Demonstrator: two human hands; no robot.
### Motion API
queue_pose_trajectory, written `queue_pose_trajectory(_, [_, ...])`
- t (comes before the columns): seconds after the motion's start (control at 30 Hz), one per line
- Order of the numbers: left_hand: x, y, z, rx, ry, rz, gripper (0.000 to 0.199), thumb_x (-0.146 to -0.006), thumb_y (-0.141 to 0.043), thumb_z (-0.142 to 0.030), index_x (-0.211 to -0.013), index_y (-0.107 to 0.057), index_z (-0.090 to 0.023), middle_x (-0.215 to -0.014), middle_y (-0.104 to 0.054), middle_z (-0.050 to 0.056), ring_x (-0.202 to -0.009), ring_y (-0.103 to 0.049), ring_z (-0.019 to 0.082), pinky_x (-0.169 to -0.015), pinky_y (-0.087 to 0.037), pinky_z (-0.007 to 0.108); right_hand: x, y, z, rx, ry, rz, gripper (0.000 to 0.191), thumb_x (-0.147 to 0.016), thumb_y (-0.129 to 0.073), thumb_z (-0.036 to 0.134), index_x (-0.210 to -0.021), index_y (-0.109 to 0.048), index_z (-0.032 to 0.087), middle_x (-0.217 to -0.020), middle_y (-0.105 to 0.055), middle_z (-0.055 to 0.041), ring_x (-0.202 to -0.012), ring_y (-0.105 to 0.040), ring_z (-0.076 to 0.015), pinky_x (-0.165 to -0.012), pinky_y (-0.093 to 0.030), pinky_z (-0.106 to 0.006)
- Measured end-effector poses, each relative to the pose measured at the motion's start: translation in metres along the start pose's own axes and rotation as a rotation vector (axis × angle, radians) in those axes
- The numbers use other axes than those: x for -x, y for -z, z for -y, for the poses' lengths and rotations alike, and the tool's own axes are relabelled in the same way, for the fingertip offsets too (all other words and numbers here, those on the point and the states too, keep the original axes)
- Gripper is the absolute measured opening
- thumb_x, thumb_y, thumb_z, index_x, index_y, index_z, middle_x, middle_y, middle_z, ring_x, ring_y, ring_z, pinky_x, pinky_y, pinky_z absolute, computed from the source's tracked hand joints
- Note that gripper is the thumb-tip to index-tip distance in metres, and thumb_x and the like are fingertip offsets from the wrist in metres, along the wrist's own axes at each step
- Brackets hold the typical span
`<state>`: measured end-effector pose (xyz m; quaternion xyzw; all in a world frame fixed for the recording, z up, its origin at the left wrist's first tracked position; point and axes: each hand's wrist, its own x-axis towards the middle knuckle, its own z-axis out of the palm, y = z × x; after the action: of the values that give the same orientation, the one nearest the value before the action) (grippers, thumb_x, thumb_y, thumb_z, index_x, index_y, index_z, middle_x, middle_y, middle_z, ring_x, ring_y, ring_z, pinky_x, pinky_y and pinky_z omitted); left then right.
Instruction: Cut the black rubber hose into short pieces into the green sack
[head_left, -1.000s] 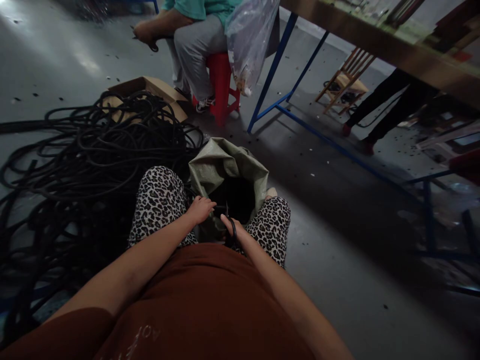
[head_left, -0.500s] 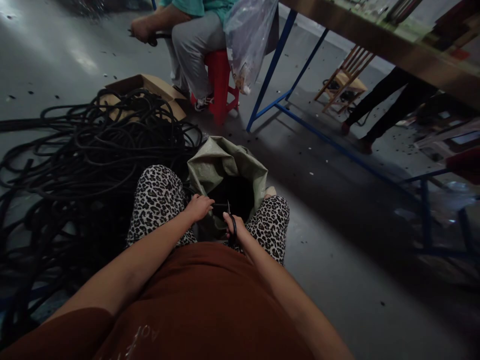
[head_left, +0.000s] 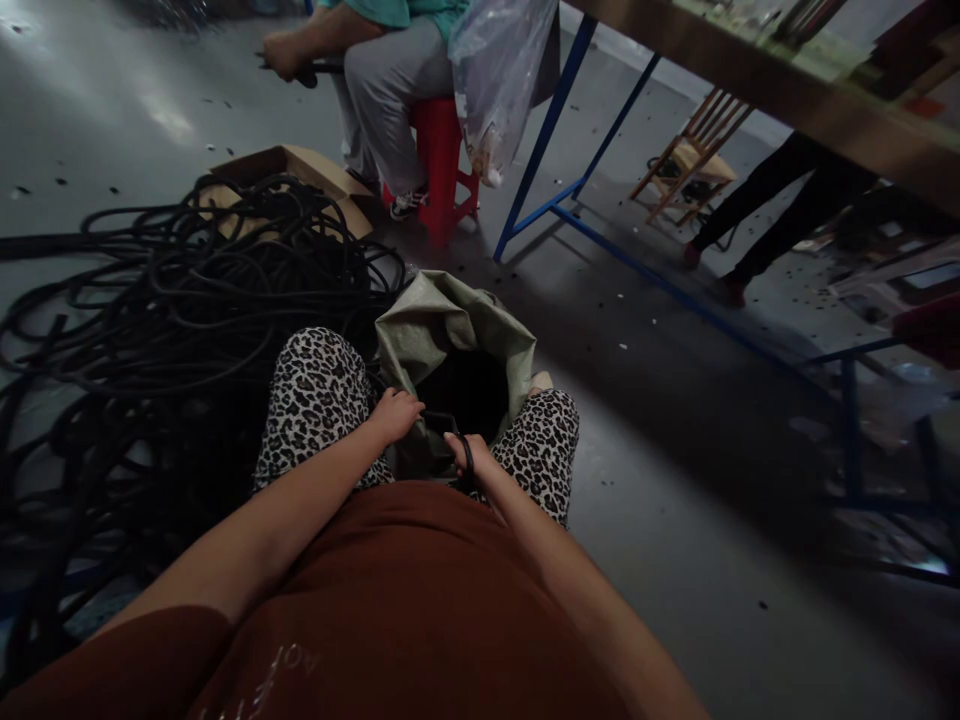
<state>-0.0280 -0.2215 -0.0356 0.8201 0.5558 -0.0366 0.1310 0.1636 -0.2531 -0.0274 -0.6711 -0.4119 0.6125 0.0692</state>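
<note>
My left hand (head_left: pixel 397 412) is closed on the end of a black rubber cord (head_left: pixel 433 415) at the near left rim of an olive woven sack (head_left: pixel 487 335). Around the black handles of a pair of scissors (head_left: pixel 469 460), my right hand (head_left: pixel 457 450) is closed, just to the right of the cord's tip. The blades look dark and blurred by the cord, so I cannot tell whether they touch it. Between my knees the sack stands with its mouth wide; its inside is too dark to make out.
A tangled heap of black cords (head_left: pixel 172 290) covers the floor at left, partly over a cardboard box (head_left: pixel 352 210). Ahead, another person sits on a red stool (head_left: pixel 435 170) beside a hanging plastic bag (head_left: pixel 499 80). A blue-legged table (head_left: pixel 544 140) stands at right, with someone's legs (head_left: pixel 772 215) beyond.
The scissors' blades, upright and bright half a second ago, now look dark and lie toward the cord. My left hand has shifted slightly left.
</note>
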Motion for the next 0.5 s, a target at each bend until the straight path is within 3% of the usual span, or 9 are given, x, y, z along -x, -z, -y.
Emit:
queue_pose_trajectory(0.23, [-0.002, 0.004, 0.000, 0.001, 0.077, -0.031, 0.022, -0.086, -0.048, -0.026, -0.101, -0.064, -0.023, -0.096, -0.066, 0.008, -0.097, -0.056, 0.024, -0.083, -0.030, 0.039, -0.002, 0.000, 0.000, -0.059, -0.021, -0.038, 0.043, -0.086, -0.049, 0.053, -0.086, -0.058, 0.011, -0.046, -0.049, 0.0022, -0.032, -0.046, -0.0088, -0.033, -0.042, -0.019])
queue_pose_trajectory(0.5, [-0.003, 0.012, -0.003, 0.034, 0.125, -0.050, 0.024, -0.087, -0.046, -0.026, -0.104, -0.062, -0.024, -0.098, -0.066, 0.008, -0.098, -0.056, 0.022, -0.082, -0.031, 0.037, 0.010, 0.001, 0.008, -0.107, -0.014, 0.170, 0.051, -0.087, -0.044, 0.058, -0.101, -0.057, 0.011, -0.051, -0.055, -0.0007, -0.039, -0.054, -0.0122, -0.037, -0.046, -0.021])
